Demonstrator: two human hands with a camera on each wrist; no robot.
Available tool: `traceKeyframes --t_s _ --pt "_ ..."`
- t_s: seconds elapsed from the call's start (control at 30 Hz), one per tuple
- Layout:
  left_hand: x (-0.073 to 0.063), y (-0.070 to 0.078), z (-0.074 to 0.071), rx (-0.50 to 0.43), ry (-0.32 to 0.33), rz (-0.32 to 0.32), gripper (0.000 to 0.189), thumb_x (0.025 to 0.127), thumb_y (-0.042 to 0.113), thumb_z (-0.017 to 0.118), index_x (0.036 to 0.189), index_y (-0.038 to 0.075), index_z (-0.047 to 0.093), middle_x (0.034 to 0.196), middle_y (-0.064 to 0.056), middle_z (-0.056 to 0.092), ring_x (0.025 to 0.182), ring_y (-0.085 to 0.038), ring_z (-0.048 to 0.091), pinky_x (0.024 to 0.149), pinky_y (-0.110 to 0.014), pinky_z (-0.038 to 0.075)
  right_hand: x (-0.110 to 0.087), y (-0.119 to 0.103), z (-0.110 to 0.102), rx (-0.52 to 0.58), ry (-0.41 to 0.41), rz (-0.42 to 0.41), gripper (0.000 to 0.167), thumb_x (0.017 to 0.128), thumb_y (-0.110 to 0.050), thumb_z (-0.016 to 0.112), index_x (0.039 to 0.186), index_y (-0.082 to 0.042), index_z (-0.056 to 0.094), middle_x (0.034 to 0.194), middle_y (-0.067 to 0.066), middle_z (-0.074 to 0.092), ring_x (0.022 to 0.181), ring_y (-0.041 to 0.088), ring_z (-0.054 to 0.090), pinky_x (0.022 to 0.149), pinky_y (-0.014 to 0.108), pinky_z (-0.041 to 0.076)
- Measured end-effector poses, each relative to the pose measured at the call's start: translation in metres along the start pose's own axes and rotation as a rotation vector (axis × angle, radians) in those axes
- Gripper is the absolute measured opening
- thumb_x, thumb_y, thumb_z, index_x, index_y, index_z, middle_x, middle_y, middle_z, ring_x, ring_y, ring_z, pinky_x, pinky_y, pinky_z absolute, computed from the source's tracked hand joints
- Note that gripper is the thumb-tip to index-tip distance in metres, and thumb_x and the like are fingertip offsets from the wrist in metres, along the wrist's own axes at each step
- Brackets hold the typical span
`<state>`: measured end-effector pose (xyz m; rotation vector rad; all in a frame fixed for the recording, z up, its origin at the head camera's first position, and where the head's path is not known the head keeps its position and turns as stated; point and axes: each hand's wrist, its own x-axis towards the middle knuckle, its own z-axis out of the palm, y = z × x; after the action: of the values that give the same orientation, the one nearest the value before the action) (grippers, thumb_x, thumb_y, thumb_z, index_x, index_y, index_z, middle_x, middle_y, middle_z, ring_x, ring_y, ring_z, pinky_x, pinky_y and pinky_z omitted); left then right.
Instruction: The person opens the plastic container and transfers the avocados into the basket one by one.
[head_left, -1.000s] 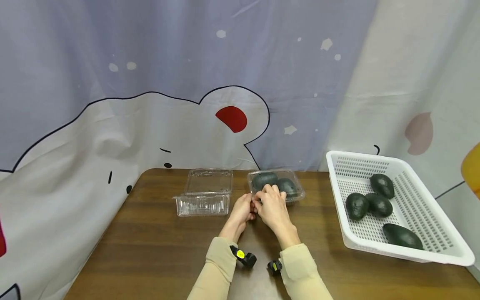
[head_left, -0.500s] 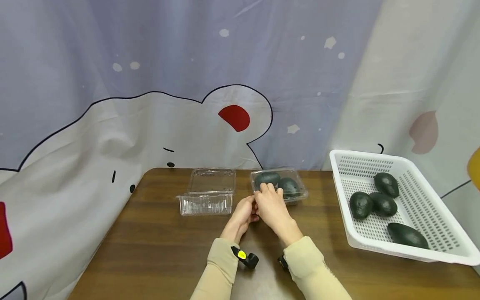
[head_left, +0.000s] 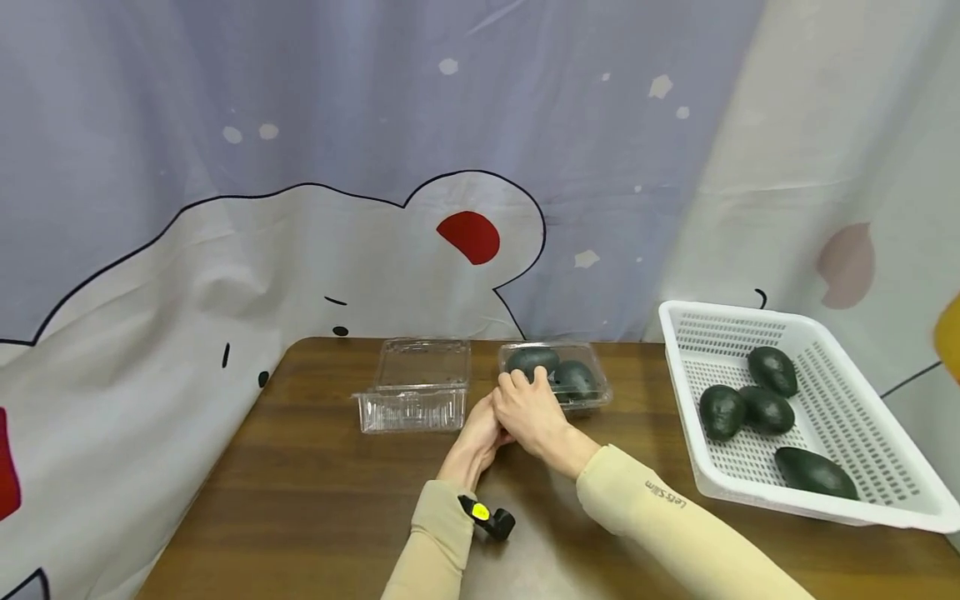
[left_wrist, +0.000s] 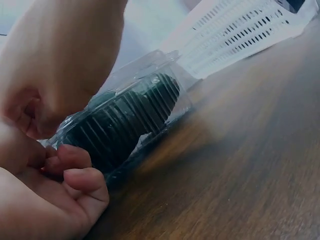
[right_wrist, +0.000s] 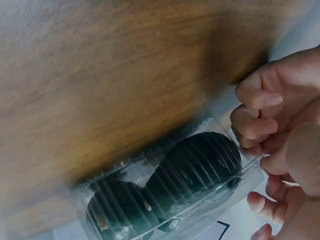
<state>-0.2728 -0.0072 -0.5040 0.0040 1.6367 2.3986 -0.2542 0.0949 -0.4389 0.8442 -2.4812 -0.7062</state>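
Note:
A clear plastic clamshell box (head_left: 602, 392), its lid down, stands at the back of the table. Dark green avocados (head_left: 576, 377) show through it. My left hand (head_left: 477, 436) holds the box's near left corner, with curled fingertips (left_wrist: 82, 180) low beside its side wall. Over the same corner, my right hand (head_left: 528, 414) pinches the edge with thumb and forefinger while its other fingers bend above the lid. In the right wrist view, the ribbed box wall (right_wrist: 175, 175) meets both hands at one end. The pinched edge itself is mostly hidden by the fingers.
Left of the hands, a second clear clamshell box (head_left: 412, 410) stands with its lid raised. A white perforated basket (head_left: 686, 450) on the right holds several avocados (head_left: 813, 472). A patterned curtain (head_left: 360, 275) hangs right behind the table.
My right hand has shifted left toward the corner and my left hand, and its forearm has swung out to the right. The left hand stays nearly in place.

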Motion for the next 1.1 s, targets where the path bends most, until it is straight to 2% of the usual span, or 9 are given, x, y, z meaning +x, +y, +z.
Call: traceKeyframes --t_s 0.1,0.23,0.4,0.53,0.57,0.7,0.83,1.0,1.1 --pt "-0.001 0.001 0.000 0.009 0.028 0.009 0.013 0.101 0.024 0.055 0.094 0.014 0.060 0.069 0.005 0.052 0.054 -0.004 0.047 0.047 -0.018 0.041 0.002 -0.003 0.000 0.019 0.003 0.020 0.034 0.074 -0.037 0.081 0.086 -0.010 0.063 0.084 0.005 0.047 0.079 0.023 0.046 0.070 0.044 0.040" --pt "-0.003 0.000 0.004 0.045 0.046 0.025 0.016 0.101 0.026 0.055 0.096 0.012 0.060 0.068 0.004 0.051 0.053 -0.005 0.046 0.047 -0.019 0.041 0.000 -0.005 0.004 0.024 0.038 0.047 0.035 0.074 -0.034 0.081 0.081 -0.008 0.059 0.082 0.007 0.046 0.076 0.024 0.045 0.066 0.044 0.039" --pt "-0.004 0.000 0.005 0.059 0.040 0.042 0.015 0.101 0.019 0.053 0.087 0.014 0.055 0.063 0.004 0.047 0.051 -0.006 0.042 0.048 -0.020 0.038 0.002 -0.003 0.000 0.023 0.120 0.103 0.035 0.080 -0.034 0.076 0.080 -0.007 0.055 0.080 0.008 0.043 0.073 0.025 0.044 0.061 0.044 0.039" --pt "-0.004 0.002 0.004 0.085 0.061 0.046 0.024 0.102 0.019 0.047 0.078 0.015 0.048 0.058 0.003 0.040 0.050 -0.008 0.036 0.047 -0.022 0.034 0.008 0.004 -0.009 0.060 0.142 0.149 0.024 0.088 -0.027 0.069 0.084 -0.007 0.055 0.084 0.009 0.044 0.078 0.026 0.044 0.063 0.046 0.039" --pt "-0.005 0.003 0.004 0.112 0.076 0.048 0.025 0.102 0.021 0.046 0.077 0.015 0.046 0.057 0.003 0.039 0.049 -0.009 0.034 0.046 -0.022 0.033 0.009 0.005 -0.012 0.074 0.138 0.154 0.019 0.092 -0.021 0.065 0.084 -0.007 0.055 0.086 0.009 0.044 0.079 0.026 0.044 0.064 0.046 0.039" --pt "-0.004 0.006 0.006 0.247 0.161 0.066 0.029 0.103 0.034 0.042 0.082 0.014 0.045 0.059 0.002 0.038 0.049 -0.009 0.033 0.043 -0.023 0.032 0.009 0.012 -0.017 0.123 0.138 0.168 0.012 0.096 -0.015 0.059 0.087 -0.008 0.056 0.090 0.010 0.047 0.084 0.027 0.046 0.067 0.046 0.038" --pt "0.000 0.011 0.008 0.379 0.229 0.086 0.034 0.104 0.042 0.038 0.093 0.010 0.045 0.064 0.001 0.040 0.048 -0.010 0.031 0.043 -0.024 0.030 0.006 0.018 -0.019 0.156 0.187 0.165 0.012 0.097 -0.016 0.060 0.088 -0.009 0.056 0.089 0.010 0.049 0.082 0.027 0.047 0.066 0.044 0.037" --pt "0.009 0.016 0.007 0.458 0.234 0.097 0.030 0.107 0.032 0.035 0.096 0.006 0.046 0.067 -0.002 0.041 0.044 -0.011 0.029 0.042 -0.024 0.029 0.002 0.030 -0.018 0.189 0.239 0.157 0.007 0.091 -0.011 0.066 0.091 -0.011 0.059 0.089 0.010 0.050 0.080 0.028 0.048 0.063 0.042 0.036" --pt "0.013 0.016 0.007 0.454 0.218 0.107 0.029 0.107 0.030 0.035 0.094 0.006 0.045 0.068 -0.002 0.040 0.046 -0.012 0.029 0.043 -0.025 0.030 0.002 0.039 -0.017 0.203 0.249 0.165 0.016 0.084 -0.008 0.070 0.096 -0.013 0.061 0.091 0.010 0.051 0.082 0.029 0.049 0.064 0.043 0.037"
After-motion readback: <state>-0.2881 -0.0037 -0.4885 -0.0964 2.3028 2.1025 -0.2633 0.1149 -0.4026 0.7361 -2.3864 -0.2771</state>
